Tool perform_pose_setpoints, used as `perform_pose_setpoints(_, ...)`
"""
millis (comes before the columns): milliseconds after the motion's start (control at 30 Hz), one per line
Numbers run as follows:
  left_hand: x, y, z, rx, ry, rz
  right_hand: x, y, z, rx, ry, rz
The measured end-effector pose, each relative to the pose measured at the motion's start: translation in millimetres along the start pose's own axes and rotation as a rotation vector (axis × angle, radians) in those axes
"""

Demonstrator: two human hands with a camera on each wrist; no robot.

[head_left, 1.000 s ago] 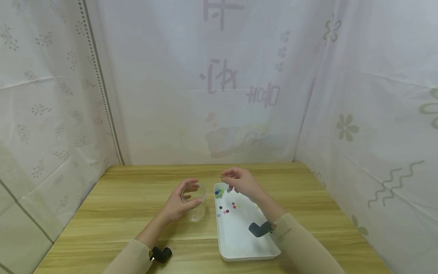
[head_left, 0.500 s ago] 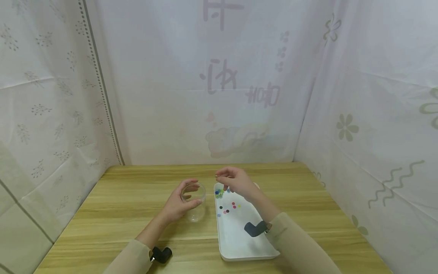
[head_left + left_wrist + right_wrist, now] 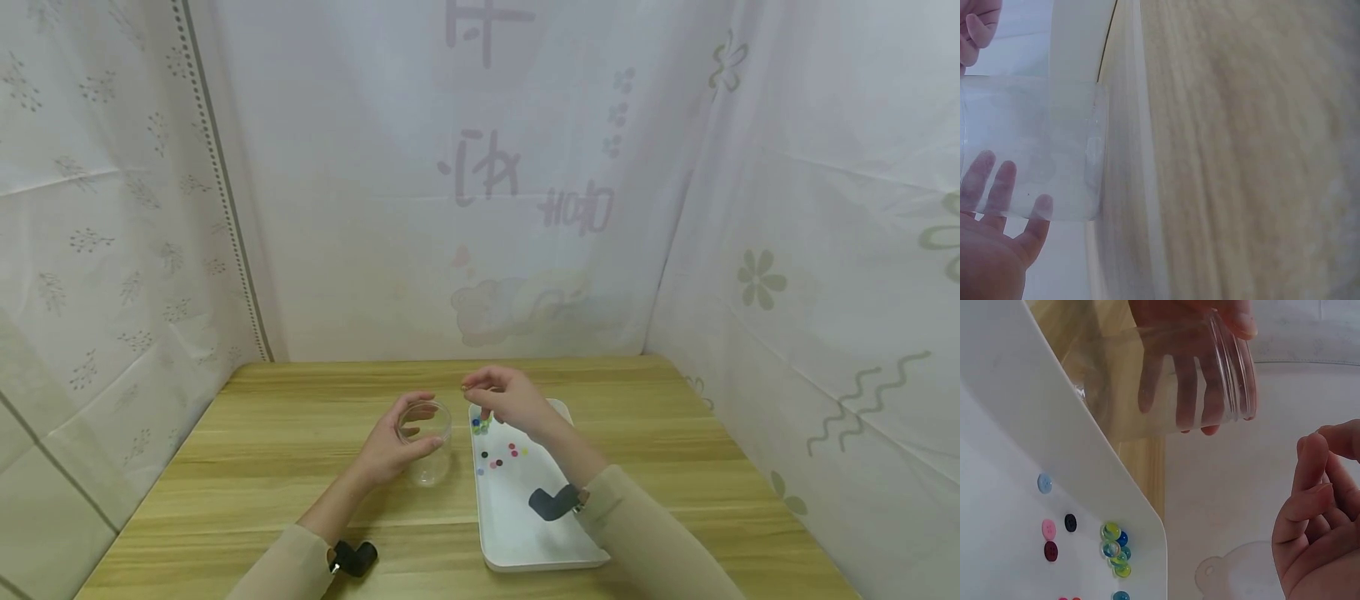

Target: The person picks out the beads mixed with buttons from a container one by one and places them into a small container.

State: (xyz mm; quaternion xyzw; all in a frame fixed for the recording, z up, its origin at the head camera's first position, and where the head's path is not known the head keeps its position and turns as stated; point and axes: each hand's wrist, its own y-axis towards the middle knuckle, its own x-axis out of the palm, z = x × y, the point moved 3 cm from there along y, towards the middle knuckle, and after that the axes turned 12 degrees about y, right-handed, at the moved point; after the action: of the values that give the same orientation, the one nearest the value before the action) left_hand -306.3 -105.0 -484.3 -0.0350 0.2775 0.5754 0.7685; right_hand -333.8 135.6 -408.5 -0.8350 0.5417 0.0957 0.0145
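My left hand (image 3: 388,443) holds a clear plastic jar (image 3: 427,467) round its side, its open mouth up, at the tray's left. Through the jar wall (image 3: 1029,119) the fingers show in the left wrist view. My right hand (image 3: 513,402) hovers above the far end of a white tray (image 3: 525,521), to the right of the jar's rim. Its thumb and index finger pinch a tiny thing (image 3: 464,389), too small to tell its kind. Several buttons (image 3: 1049,529) in pink, black, dark red and light blue lie in the tray, near a cluster of glassy green and blue beads (image 3: 1113,550).
The wooden table (image 3: 300,467) carries the tray and jar. Patterned white curtains (image 3: 360,208) enclose the back and both sides. A dark camera mount (image 3: 555,503) sits on the right wrist, another camera mount (image 3: 354,558) on the left.
My right hand has moved left over the tray's far end, closer to the jar, still pinching the tiny thing. The left hand and jar have stayed where they were.
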Motion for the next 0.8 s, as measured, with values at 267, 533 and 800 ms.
perform_pose_setpoints(267,0.0,-0.3,0.7,0.006,0.000,-0.007,7.2,-0.7,-6.9,-0.003,-0.008,-0.009)
perform_pose_setpoints(533,0.2,0.5,0.6,0.000,-0.023,-0.008,13.5,2.2,-6.9,-0.010,0.024,-0.038)
perform_pose_setpoints(800,-0.3,-0.1,0.4,0.003,-0.023,-0.014,21.1,3.3,-10.9,-0.010,0.011,-0.048)
